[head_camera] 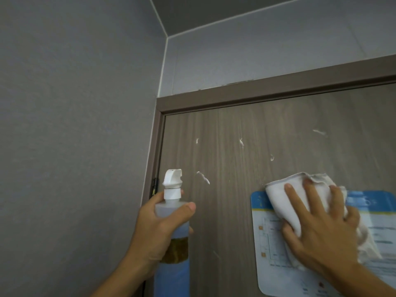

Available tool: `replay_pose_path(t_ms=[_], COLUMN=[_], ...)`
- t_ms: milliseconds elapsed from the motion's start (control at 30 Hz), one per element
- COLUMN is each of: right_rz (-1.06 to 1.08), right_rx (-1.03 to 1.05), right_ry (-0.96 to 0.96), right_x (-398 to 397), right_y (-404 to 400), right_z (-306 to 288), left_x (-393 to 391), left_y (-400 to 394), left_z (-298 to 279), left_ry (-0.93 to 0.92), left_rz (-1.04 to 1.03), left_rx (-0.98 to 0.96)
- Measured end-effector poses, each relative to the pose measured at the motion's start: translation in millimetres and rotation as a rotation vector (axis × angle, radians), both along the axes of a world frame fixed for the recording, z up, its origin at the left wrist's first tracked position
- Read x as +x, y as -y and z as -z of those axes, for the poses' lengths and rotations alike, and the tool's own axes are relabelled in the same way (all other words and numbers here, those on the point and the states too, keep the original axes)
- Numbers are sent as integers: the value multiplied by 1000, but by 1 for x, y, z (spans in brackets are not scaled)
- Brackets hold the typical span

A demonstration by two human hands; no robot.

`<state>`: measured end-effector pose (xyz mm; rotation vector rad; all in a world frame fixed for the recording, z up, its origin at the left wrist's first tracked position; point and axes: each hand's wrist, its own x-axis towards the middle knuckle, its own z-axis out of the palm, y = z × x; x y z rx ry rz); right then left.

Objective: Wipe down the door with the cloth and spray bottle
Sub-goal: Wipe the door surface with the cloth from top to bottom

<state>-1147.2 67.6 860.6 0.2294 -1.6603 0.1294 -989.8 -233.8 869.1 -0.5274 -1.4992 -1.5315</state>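
**me:** So, far left is grey wall (pixel 75 125). My left hand (pixel 158 228) has fingers and thumb curled round the spray bottle (pixel 172 219), upright just beside the hinge edge of the door (pixel 235 211)

**other:** and the cloth?

**me:** Right side. My right hand (pixel 321 228) presses the white cloth (pixel 285 194) flat against the door with fingers spread, over the blue notice (pixel 270 232). White foam streaks (pixel 203 177) sit above

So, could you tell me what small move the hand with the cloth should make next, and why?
Probably slide the right hand and cloth up and left over the door. White foam streaks sit unwiped above and left of the cloth, which lies partly over the blue-edged notice. The left hand holds the spray bottle aside.
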Motion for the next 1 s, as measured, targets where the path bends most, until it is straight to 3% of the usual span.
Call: replay_pose_path(t_ms=[233,367,467,700,833,1000], right_rz=[-126,-245,-188,255,336,420], right_rx=[-82,-174,-26,450,563,698], right_ry=[-149,-270,-308,-251,-146,-173], right_x=[-3,27,51,62,44,32], right_y=[5,29,59,146,176,179], right_z=[1,-48,-114,-253,-275,-253], left_x=[9,8,8,14,12,9], left_y=[14,20,19,34,47,49], left_z=[15,7,-8,-45,-43,-38], left_ry=[36,26,-21,-96,-48,-35], left_rz=[145,188,247,217,266,294], left_rx=[101,108,105,108,156,145])
